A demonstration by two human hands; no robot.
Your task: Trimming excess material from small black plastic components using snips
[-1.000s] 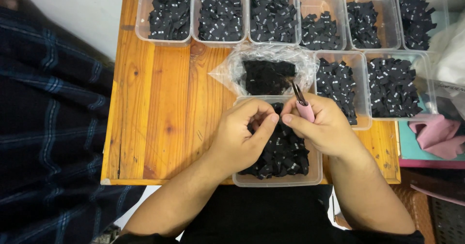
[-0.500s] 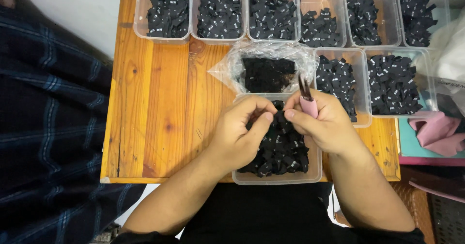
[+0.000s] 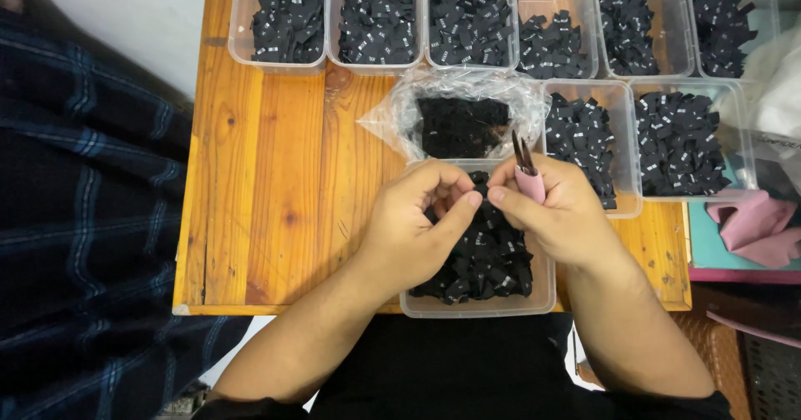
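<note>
My left hand [image 3: 415, 224] and my right hand [image 3: 557, 211] meet over a clear plastic tub [image 3: 476, 306] of small black fabric labels [image 3: 488, 257] at the table's front edge. Both pinch one black label [image 3: 481, 188] between thumbs and fingertips. My right hand also holds pink-handled snips [image 3: 527, 172], the dark blades pointing up and away. A clear plastic bag [image 3: 392, 120] with more black labels lies just behind the tub.
Several clear tubs of black labels [image 3: 288, 20] line the back of the wooden table [image 3: 275, 178], with two more [image 3: 680, 145] at right. Dark plaid cloth [image 3: 83, 220] fills the left. Pink fabric [image 3: 755, 224] lies on a teal surface at the far right.
The hands have shifted slightly; the fingers have closed together on one label above the tub. The snips stay upright in my right hand.
</note>
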